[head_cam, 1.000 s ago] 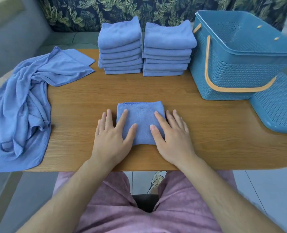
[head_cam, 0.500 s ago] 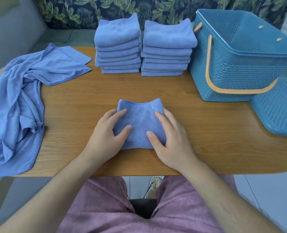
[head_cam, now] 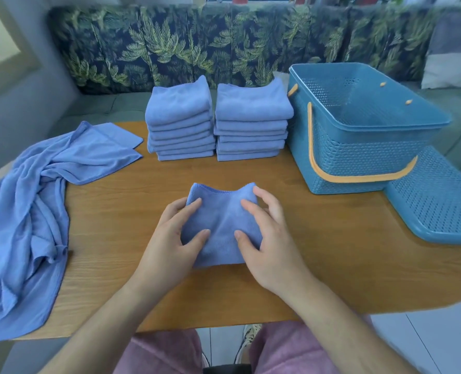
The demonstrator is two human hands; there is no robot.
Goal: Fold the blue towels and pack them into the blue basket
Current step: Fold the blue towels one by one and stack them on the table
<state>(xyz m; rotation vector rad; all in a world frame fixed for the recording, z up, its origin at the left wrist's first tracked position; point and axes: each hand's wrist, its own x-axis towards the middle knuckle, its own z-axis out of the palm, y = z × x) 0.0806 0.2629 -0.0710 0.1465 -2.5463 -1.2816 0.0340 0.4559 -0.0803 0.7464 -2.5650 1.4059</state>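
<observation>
A small folded blue towel [head_cam: 221, 220] sits at the middle of the wooden table [head_cam: 318, 252]. My left hand [head_cam: 170, 238] grips its left side and my right hand [head_cam: 267, 238] grips its right side, thumbs on top, fingers curled under the edges; its far corners lift off the table. Two stacks of folded blue towels, the left stack [head_cam: 179, 122] and the right stack [head_cam: 252, 121], stand at the back. A blue basket [head_cam: 359, 147] with an orange handle stands at the right, nothing visible inside. Unfolded blue towels [head_cam: 27, 211] lie heaped at the left.
The basket's blue perforated lid [head_cam: 439, 201] leans at the table's right edge beside the basket. A leaf-patterned sofa back [head_cam: 197, 44] runs behind the table. The heap at the left hangs over the table's left edge.
My hands went from lying flat on the folded towel to gripping its two sides. The towel's far corners have risen off the table. The camera has tilted up.
</observation>
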